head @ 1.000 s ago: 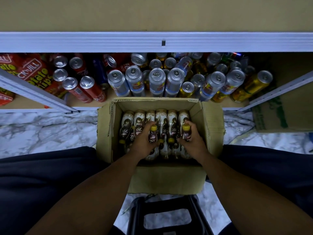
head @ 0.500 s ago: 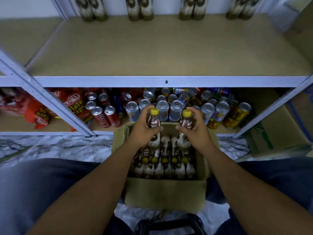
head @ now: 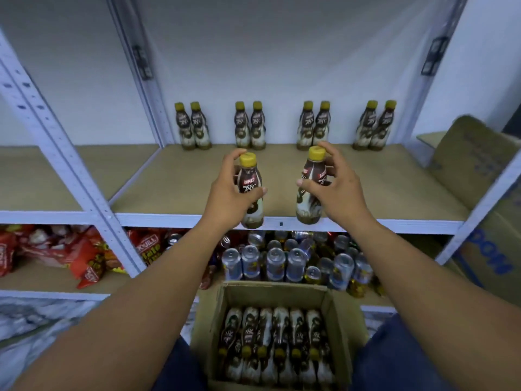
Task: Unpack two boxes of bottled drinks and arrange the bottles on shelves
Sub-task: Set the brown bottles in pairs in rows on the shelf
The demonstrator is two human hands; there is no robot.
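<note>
My left hand (head: 229, 190) grips a brown coffee bottle with a yellow cap (head: 249, 182), held upright over the front edge of the middle shelf (head: 169, 179). My right hand (head: 334, 187) grips a second, matching bottle (head: 311, 179) at the same height. Several of these bottles (head: 251, 128) stand in pairs along the back of that shelf. Below my arms, an open cardboard box (head: 342, 320) holds several more bottles (head: 270, 334) lying flat.
The lower shelf carries several drink cans (head: 284, 261) and red snack bags (head: 90, 258). White shelf uprights (head: 56, 142) stand at left and right. A large cardboard box (head: 485, 193) sits at the right. Marble floor (head: 33, 320) shows at bottom left.
Both hands lifted a bottle each out of the box and raised them from the lower shelf level up to the front of the middle shelf. The view tilted upward.
</note>
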